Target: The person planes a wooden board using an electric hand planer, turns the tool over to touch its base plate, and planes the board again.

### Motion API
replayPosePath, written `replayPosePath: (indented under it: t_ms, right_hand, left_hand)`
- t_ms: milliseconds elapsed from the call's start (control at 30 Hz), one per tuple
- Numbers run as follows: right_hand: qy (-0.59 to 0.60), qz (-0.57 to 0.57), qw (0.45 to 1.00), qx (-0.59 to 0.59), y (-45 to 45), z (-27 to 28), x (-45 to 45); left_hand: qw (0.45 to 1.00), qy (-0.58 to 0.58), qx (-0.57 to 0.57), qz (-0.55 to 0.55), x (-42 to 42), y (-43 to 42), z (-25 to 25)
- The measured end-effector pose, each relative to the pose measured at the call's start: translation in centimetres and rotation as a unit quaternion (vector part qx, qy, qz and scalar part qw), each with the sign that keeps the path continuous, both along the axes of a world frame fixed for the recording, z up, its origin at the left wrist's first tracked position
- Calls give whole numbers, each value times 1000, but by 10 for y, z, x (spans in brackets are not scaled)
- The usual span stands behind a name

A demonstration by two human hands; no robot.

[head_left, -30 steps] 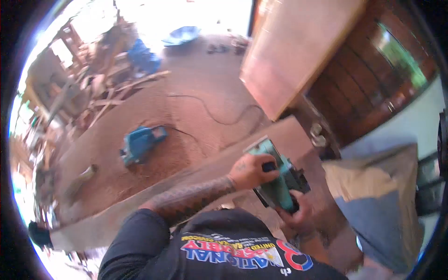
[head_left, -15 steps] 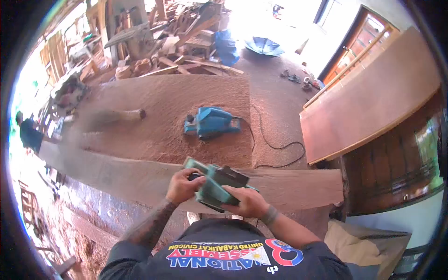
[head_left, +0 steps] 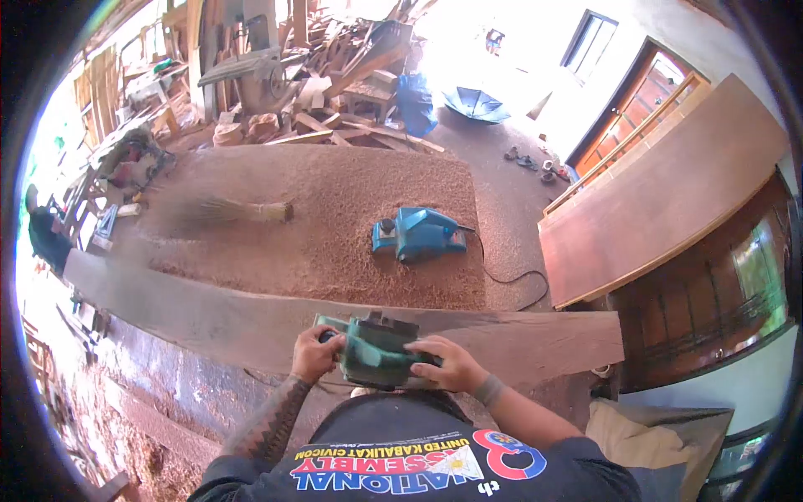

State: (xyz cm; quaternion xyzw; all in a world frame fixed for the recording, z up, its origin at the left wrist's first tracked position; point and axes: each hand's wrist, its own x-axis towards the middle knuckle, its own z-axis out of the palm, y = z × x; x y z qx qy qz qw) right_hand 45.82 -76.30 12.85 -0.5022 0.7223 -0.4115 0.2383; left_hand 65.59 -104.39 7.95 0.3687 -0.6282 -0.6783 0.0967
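Note:
A green power tool (head_left: 378, 351), which looks like a belt sander, rests on a long wooden plank (head_left: 226, 316) just in front of my body. My left hand (head_left: 316, 351) is closed around the dark front knob at the tool's left end. The rear handle, at its right end, is gripped by my right hand (head_left: 447, 366). Beyond the plank, a blue electric planer (head_left: 422, 234) lies on a broad surface covered with shavings (head_left: 326, 201). A bundled straw broom (head_left: 242, 210) lies farther left on the same surface.
Someone in dark clothing (head_left: 48, 238) is at the plank's far left end. A large wooden panel (head_left: 661, 201) leans at the right. Scrap wood (head_left: 360, 67) is piled at the back, near an open umbrella (head_left: 476, 105). A cord (head_left: 517, 279) trails beyond the plank.
The sander has moved left along the plank from its right end, and now sits level. Both hands stayed on it. My view has turned, showing more of the plank and the back area.

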Motion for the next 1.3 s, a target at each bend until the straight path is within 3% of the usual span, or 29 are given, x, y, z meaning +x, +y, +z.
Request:
replayPosePath:
  t_ms: [67,133,200,267,400,500,600,700,833,967,1100,1200,1300]
  right_hand:
    - [-19,-116,993,7,26,-11,7]
    - [-152,-186,965,101,58,-38,8]
    - [-314,-226,903,186,66,-46,11]
    - [-497,-236,797,249,66,-40,20]
    - [-707,-189,663,157,45,-66,34]
    - [-750,-291,590,76,24,-65,42]
    - [-706,-302,640,22,21,-110,49]
    - [-690,-361,628,-12,2,-87,63]
    - [-746,-292,596,-58,4,-120,63]
    - [-579,-345,735,-75,-4,-91,60]
    - [-313,-282,905,-61,-6,-79,43]
    - [-219,-234,945,-58,-11,-61,45]
    - [-185,-163,969,-31,-12,-55,34]
  left_hand:
    - [999,17,-23,-16,4,-6,-15]
    - [1000,3,7,-7,8,-6,-21]
    - [1000,-4,-17,-18,10,-10,-31]
    - [999,-10,-39,-30,8,-15,-34]
    - [998,-14,-35,-50,-2,-19,-25]
    - [996,2,-50,-77,-18,-23,-20]
    - [991,12,-96,-87,-26,-22,-7]
    - [991,58,-92,-83,-24,-29,-35]
    - [991,101,-29,-77,-9,-31,-43]
    - [977,198,77,-23,-1,-25,-76]
    - [972,208,111,-13,12,-11,-110]
    - [971,227,73,-16,18,-2,-135]
    - [994,86,33,-63,26,-14,-145]
